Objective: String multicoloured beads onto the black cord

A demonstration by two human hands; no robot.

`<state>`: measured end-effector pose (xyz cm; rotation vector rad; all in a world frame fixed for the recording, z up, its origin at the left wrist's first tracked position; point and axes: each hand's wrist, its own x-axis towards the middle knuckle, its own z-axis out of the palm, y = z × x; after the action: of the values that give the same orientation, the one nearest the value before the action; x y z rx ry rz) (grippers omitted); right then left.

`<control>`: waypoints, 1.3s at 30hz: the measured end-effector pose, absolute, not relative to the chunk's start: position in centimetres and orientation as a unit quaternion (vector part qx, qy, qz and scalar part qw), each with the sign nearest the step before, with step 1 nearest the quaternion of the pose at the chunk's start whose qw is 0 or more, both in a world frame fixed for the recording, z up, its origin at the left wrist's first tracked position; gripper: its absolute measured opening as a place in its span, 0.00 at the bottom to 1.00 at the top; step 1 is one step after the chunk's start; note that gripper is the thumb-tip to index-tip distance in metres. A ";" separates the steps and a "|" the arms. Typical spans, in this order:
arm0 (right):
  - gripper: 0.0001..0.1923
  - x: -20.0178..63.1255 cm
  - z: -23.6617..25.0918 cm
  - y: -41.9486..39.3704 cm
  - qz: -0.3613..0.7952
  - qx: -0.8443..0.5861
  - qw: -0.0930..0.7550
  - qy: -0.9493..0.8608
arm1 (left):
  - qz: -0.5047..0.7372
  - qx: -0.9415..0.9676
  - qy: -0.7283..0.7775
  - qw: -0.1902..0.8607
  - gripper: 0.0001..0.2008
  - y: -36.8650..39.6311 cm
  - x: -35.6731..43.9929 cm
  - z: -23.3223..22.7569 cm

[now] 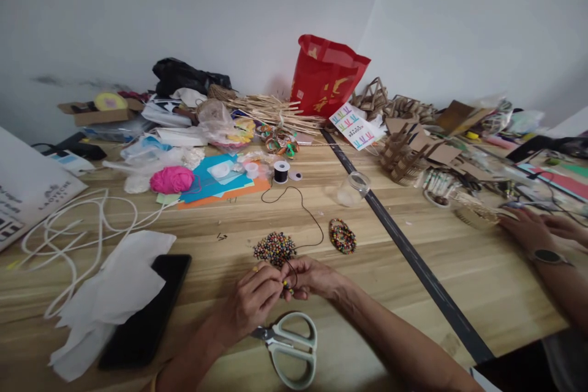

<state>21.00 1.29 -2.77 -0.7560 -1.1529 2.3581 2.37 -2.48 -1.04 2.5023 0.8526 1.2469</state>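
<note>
My left hand (258,295) and my right hand (315,275) meet over the near middle of the table, fingertips pinched together. Between them a few strung beads (288,285) show on a black cord (318,224), which both hands grip. That cord trails back across the wood to a spool of black cord (281,172). Just beyond my fingers lies a pile of small multicoloured beads (274,247). A coiled beaded bracelet (342,236) rests to its right. Pale green-handled scissors (294,349) lie below my hands, their blades partly hidden under my left hand.
A black phone (156,312) lies at left, partly under white tissue (120,282), near a tangled white cable (103,226). A clear jar (353,188) stands beyond the bracelet. Craft supplies and a red bag (324,76) crowd the back. Another person's hand (528,233) is at right.
</note>
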 end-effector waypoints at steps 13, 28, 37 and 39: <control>0.16 20.8 -1.9 1.0 0.774 -0.318 0.302 -0.457 | 0.469 0.782 0.340 0.230 0.07 -2.8 2.6 -0.6; 0.16 20.9 1.2 0.4 0.627 -0.337 0.386 -0.587 | 0.481 0.705 0.377 0.360 0.05 -2.1 2.5 -0.6; 0.15 21.1 1.6 0.2 0.604 -0.314 0.376 -0.628 | 0.477 0.626 0.367 0.497 0.05 -1.6 2.1 -0.8; 0.14 21.1 1.5 0.2 0.568 -0.321 0.379 -0.656 | 0.470 0.617 0.364 0.516 0.06 -1.7 2.1 -0.7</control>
<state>21.06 0.23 1.54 -0.8196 -1.6761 1.4517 2.08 -1.72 -0.74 1.4815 0.8734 1.1294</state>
